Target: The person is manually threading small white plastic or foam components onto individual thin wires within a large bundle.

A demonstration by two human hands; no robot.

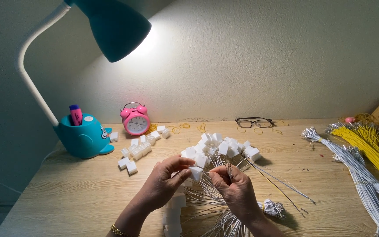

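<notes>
wooden desk under a teal lamp. left hand pinches a white block at its fingertips; right hand grips a thin wire just beside it. best to hold the block steady and the wire near its tip, so the tip stays aligned.

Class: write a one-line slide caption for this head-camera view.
Under a desk lamp, the left hand pinches a white block; the right hand holds wires.

The lamp is showing teal, the alarm clock pink, the small blocks white, one wire bundle yellow, and the worktop is showing pale wood grain.
</notes>
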